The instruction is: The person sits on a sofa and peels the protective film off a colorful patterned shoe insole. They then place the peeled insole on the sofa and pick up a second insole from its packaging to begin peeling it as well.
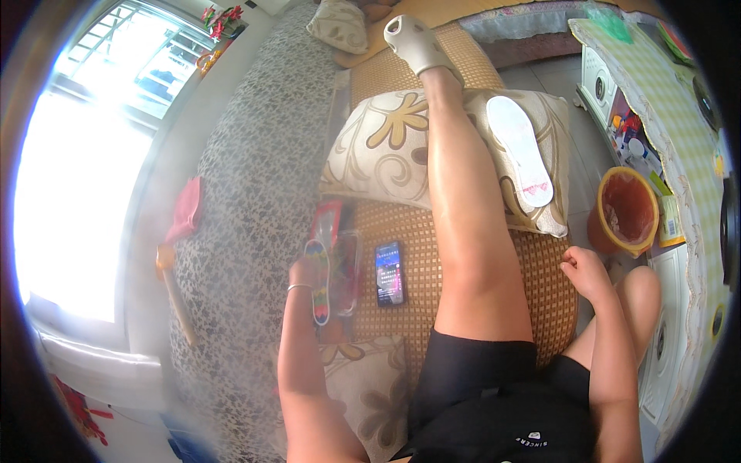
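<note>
My left hand (301,272), with a white bracelet at the wrist, grips the edge of a shoe insole (318,283) patterned in multicoloured zigzags with a white border. It is held upright beside a clear plastic box (348,272). My right hand (583,273) hangs off the right edge of the woven seat mat, its fingers curled in a pinch; anything thin between them is too small to make out. A white insole (520,151) with a small pink pattern near its lower end lies on a floral cushion (376,150). Between hand and thigh rests a lit smartphone (389,274) bearing writing.
My outstretched leg (472,214), wearing a pale clog (414,43), lies across the cushion. A red bin (625,208) with a yellow rim stands at right, near a cloth-covered cabinet (683,144). Leftward are a patterned sofa back (243,191), a wooden-handled tool (176,295) and a bright window (81,202).
</note>
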A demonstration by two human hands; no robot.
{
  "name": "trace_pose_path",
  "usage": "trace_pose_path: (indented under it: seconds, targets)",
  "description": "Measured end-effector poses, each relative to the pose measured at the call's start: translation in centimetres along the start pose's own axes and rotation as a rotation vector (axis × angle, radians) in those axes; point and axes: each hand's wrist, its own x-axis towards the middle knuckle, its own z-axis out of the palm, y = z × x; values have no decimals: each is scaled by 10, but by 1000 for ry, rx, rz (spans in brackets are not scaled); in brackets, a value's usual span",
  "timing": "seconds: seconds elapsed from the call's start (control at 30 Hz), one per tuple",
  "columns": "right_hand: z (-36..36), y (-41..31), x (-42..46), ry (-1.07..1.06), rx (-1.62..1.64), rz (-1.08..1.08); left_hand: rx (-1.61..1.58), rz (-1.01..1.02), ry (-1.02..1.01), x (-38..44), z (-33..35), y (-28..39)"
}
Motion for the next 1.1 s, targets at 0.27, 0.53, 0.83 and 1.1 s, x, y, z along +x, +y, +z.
trace_pose_path:
  seconds: [0.27,0.53,0.83,1.1]
  targets:
    - [0,-6,2,-65,-42,43,-155,-59,-134,-70,-36,40]
    - [-7,1,1,6,-18,49,418,333,-585,-110,-102,56]
    - [-4,-1,0,82,57,-4,-183,149,-178,-100,-82,-29]
    - [-15,-33,-1,-177,829,-3,-1506,58,-303,-167,-98,174]
